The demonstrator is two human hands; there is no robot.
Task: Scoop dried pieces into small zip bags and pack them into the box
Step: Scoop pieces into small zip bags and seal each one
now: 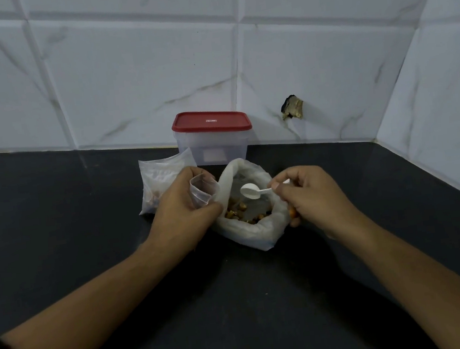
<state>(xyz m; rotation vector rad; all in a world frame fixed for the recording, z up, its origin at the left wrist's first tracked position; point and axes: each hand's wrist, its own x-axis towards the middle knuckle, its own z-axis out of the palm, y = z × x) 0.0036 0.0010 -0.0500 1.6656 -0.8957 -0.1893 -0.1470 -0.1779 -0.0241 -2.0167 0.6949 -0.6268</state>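
Note:
A large white plastic bag (251, 230) stands open on the dark counter, with brown dried pieces (237, 212) at its bottom. My left hand (182, 208) grips a small clear zip bag (203, 190) held open beside the big bag's left rim. My right hand (311, 193) pinches the handle of a small white plastic spoon (251, 191), whose bowl hangs over the big bag's mouth. The spoon's bowl looks empty. A clear plastic box with a red lid (211, 120) stands shut behind the bags, against the wall.
A stack of small clear zip bags (160, 176) lies behind my left hand, left of the box. The tiled wall (125, 71) runs along the back and turns a corner at the right. A dark hole (292, 107) breaks the tile right of the box.

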